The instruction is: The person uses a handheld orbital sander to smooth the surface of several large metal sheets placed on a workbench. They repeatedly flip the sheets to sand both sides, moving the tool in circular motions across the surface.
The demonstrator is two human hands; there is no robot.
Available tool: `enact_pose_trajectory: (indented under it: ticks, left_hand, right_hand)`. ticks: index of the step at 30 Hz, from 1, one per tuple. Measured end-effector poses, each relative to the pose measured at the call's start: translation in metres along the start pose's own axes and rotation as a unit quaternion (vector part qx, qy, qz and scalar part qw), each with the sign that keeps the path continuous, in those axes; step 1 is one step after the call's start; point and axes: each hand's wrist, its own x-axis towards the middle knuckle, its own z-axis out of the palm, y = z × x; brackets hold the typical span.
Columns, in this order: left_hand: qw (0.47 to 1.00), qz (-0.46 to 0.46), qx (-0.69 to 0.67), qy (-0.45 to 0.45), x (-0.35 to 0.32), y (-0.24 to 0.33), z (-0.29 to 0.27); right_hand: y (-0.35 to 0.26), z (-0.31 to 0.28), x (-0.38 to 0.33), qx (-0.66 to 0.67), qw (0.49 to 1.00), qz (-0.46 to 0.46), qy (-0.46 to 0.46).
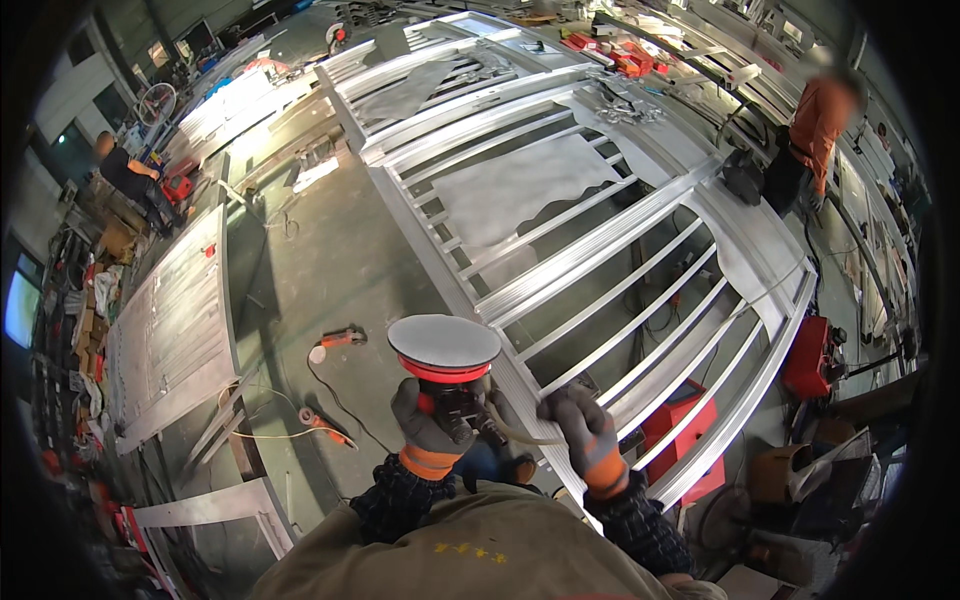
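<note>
My left hand (427,428), in a grey glove with an orange cuff, grips a sander (455,390) by its dark body. The sander is turned over, its round pale pad (445,340) with a red rim facing up. From the sander a thin hose (525,436) curves across to my right hand (585,435), gloved the same way. The fingers of that hand are bent and closed around the hose, beside the near rail of a large silvery metal frame (590,258). The frame has several parallel bars, and its edge passes just right of the sander.
Power tools (345,337) with cords lie on the floor to the left. Beyond them a flat metal panel (175,320) rests on supports. Red machine boxes (685,425) stand under and beside the frame. One person (815,125) stands at its far right, another (130,175) at far left.
</note>
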Motion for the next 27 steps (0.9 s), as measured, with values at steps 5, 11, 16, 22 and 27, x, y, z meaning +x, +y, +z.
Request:
enact_pose_trajectory:
  ticks: [5,11,16,22,27]
  left_hand:
    - [0.992,0.051,0.046,0.105,-0.024,0.031,0.001]
    - [0.991,0.061,0.024,0.121,-0.024,0.107,-0.054]
    - [0.985,0.146,0.091,0.030,-0.012,0.225,-0.114]
    - [0.955,0.222,0.186,0.063,0.013,0.342,-0.144]
    - [0.887,0.248,0.334,0.198,-0.008,0.380,-0.205]
  right_hand:
    - [0.005,0.080,0.072,0.099,0.974,0.018,-0.204]
    - [0.030,0.166,0.130,0.080,0.981,0.011,-0.174]
    - [-0.015,0.217,0.186,-0.285,0.922,-0.161,-0.209]
    - [-0.043,0.278,0.238,-0.376,0.862,-0.209,-0.268]
    - [-0.037,0.305,0.270,-0.388,0.849,-0.191,-0.304]
